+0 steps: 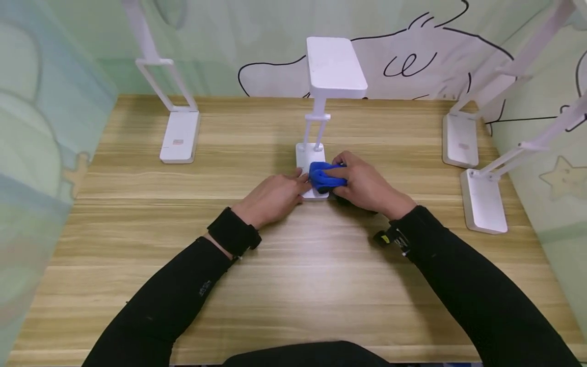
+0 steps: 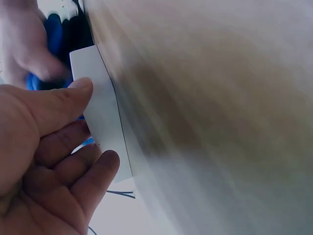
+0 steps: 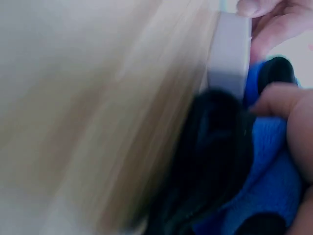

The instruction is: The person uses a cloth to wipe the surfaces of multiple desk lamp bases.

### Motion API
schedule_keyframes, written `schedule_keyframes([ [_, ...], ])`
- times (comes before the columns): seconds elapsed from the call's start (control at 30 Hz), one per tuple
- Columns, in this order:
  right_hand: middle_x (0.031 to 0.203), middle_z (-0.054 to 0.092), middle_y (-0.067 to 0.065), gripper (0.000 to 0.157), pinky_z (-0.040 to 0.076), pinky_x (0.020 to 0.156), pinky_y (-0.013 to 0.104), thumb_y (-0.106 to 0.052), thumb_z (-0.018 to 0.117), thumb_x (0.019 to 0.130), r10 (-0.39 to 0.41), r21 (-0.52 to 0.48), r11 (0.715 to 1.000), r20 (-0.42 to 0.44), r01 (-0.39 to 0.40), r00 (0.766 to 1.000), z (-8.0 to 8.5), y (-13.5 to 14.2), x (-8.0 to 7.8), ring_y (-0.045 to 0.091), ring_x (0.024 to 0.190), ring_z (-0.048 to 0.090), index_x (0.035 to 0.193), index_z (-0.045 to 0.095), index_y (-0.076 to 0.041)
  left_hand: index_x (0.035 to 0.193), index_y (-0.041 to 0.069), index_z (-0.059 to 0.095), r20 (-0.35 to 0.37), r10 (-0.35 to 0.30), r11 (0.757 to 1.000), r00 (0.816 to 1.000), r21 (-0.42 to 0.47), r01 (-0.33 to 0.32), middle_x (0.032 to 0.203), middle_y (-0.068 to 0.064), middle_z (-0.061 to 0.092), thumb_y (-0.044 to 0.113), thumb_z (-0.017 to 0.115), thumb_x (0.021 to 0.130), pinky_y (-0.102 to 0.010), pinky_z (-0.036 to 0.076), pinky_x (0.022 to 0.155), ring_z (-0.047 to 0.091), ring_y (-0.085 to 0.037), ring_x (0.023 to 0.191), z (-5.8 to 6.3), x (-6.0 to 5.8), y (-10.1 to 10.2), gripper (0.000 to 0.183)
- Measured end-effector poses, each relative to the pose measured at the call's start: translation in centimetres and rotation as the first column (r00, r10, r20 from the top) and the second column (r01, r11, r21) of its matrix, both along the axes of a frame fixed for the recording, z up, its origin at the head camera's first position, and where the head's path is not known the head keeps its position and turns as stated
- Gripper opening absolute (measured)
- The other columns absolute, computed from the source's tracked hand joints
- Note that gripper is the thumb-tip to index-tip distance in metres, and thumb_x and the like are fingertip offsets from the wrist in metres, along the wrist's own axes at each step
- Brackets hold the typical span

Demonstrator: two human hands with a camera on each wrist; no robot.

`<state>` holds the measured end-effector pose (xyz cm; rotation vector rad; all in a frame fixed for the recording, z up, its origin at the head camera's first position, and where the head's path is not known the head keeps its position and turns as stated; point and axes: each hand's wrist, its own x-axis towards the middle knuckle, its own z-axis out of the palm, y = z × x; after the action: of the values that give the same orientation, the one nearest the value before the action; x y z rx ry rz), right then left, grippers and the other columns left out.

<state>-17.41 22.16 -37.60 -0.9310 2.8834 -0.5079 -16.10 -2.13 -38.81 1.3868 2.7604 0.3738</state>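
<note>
A white folding desk lamp (image 1: 337,66) stands mid-table, its flat head raised above a slim base (image 1: 302,155). My left hand (image 1: 277,198) holds the left edge of that base; in the left wrist view the thumb (image 2: 80,90) and curled fingers meet its side (image 2: 100,105). Bunched in my right hand (image 1: 364,183) is a blue and black cloth (image 1: 321,176), pressed onto the top of the base. The right wrist view shows a dark fold of the cloth (image 3: 215,161) hanging past the base's end, over the wood.
Another white lamp (image 1: 180,137) stands at the back left. Two more, a rear lamp (image 1: 460,140) and a nearer lamp (image 1: 486,201), stand at the right edge. Patterned curtains (image 1: 275,46) border the wooden table (image 1: 293,285) at the back and sides.
</note>
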Motion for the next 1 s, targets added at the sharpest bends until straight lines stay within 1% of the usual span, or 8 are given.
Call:
schedule_keyframes([
  [0.1, 0.119, 0.052, 0.017, 0.043, 0.051, 0.082, 0.047, -0.016, 0.074, 0.083, -0.004, -0.002, 1.000, 0.018, 0.004, 1.000, 0.2, 0.2, -0.1, 0.030, 0.100, 0.055, 0.124, 0.066, -0.007, 0.132, 0.007, 0.059, 0.011, 0.006, 1.000, 1.000, 0.001, -0.006, 0.139, -0.016, 0.053, 0.017, 0.060, 0.095, -0.044, 0.052, 0.092, 0.049, -0.032, 0.127, 0.1, 0.0, 0.0, 0.038],
  [0.27, 0.117, 0.054, 0.020, 0.046, 0.052, 0.081, 0.048, -0.020, 0.073, 0.085, -0.050, 0.068, 0.996, -0.130, 0.059, 0.990, 0.1, -1.2, -1.2, 0.032, 0.098, 0.057, 0.127, 0.063, -0.006, 0.134, 0.007, 0.057, 0.029, 0.011, 1.000, 1.000, -0.001, -0.011, 0.140, -0.016, 0.052, 0.017, 0.060, 0.095, -0.043, 0.052, 0.091, 0.048, -0.030, 0.127, 0.1, -0.1, 0.0, 0.040],
  [0.43, 0.108, 0.058, 0.024, 0.042, 0.053, 0.078, 0.049, -0.020, 0.074, 0.082, 0.030, 0.145, 0.989, -0.328, 0.018, 0.944, 0.2, -2.8, -0.6, 0.037, 0.092, 0.057, 0.121, 0.067, -0.006, 0.130, 0.009, 0.061, 0.022, -0.004, 1.000, 1.000, 0.015, 0.003, 0.138, -0.020, 0.052, 0.017, 0.061, 0.094, -0.042, 0.055, 0.085, 0.054, -0.032, 0.121, -0.2, -0.1, 0.2, 0.037],
  [0.6, 0.106, 0.056, 0.025, 0.035, 0.051, 0.075, 0.048, -0.013, 0.067, 0.087, -0.041, 0.128, 0.986, -0.418, 0.104, 0.907, -0.4, -4.0, -0.9, 0.038, 0.089, 0.055, 0.121, 0.065, -0.005, 0.132, 0.008, 0.059, 0.005, -0.006, 1.000, 1.000, 0.023, 0.006, 0.137, -0.018, 0.055, 0.016, 0.061, 0.094, -0.042, 0.054, 0.085, 0.056, -0.032, 0.118, -0.1, -0.1, 0.2, 0.039],
  [0.7, 0.100, 0.056, 0.024, 0.031, 0.051, 0.074, 0.047, -0.014, 0.067, 0.087, -0.043, 0.125, 0.988, -0.348, 0.091, 0.937, 0.1, -4.3, -1.3, 0.035, 0.084, 0.053, 0.117, 0.067, -0.004, 0.132, 0.008, 0.059, 0.009, -0.012, 0.999, 1.000, 0.045, 0.011, 0.137, -0.017, 0.056, 0.015, 0.061, 0.094, -0.042, 0.054, 0.084, 0.059, -0.031, 0.113, 0.1, -0.2, 0.1, 0.039],
  [0.83, 0.100, 0.055, 0.019, 0.030, 0.050, 0.076, 0.043, -0.016, 0.069, 0.084, 0.034, 0.142, 0.990, -0.125, -0.016, 0.992, 1.8, -3.9, -2.0, 0.030, 0.087, 0.052, 0.112, 0.070, -0.007, 0.133, 0.008, 0.058, 0.045, -0.004, 0.999, 0.999, 0.044, 0.002, 0.139, -0.017, 0.054, 0.016, 0.060, 0.095, -0.041, 0.054, 0.086, 0.057, -0.031, 0.116, 0.1, -0.2, 0.0, 0.039],
  [0.93, 0.102, 0.055, 0.016, 0.032, 0.048, 0.075, 0.039, -0.013, 0.070, 0.081, 0.081, 0.090, 0.992, 0.028, -0.083, 0.996, 2.3, -2.6, -2.2, 0.026, 0.088, 0.051, 0.113, 0.071, -0.010, 0.133, 0.009, 0.058, 0.066, 0.002, 1.000, 0.998, 0.025, -0.003, 0.142, -0.016, 0.050, 0.017, 0.060, 0.095, -0.041, 0.053, 0.089, 0.051, -0.031, 0.124, 0.0, -0.2, 0.0, 0.039],
  [1.0, 0.103, 0.054, 0.014, 0.034, 0.047, 0.073, 0.038, -0.011, 0.070, 0.081, 0.087, 0.033, 0.995, 0.100, -0.091, 0.991, 2.2, -1.5, -2.3, 0.025, 0.088, 0.051, 0.115, 0.071, -0.010, 0.134, 0.009, 0.058, 0.061, 0.004, 1.000, 0.998, 0.012, -0.004, 0.143, -0.014, 0.049, 0.017, 0.060, 0.095, -0.042, 0.053, 0.090, 0.049, -0.030, 0.126, 0.0, -0.2, -0.1, 0.039],
])
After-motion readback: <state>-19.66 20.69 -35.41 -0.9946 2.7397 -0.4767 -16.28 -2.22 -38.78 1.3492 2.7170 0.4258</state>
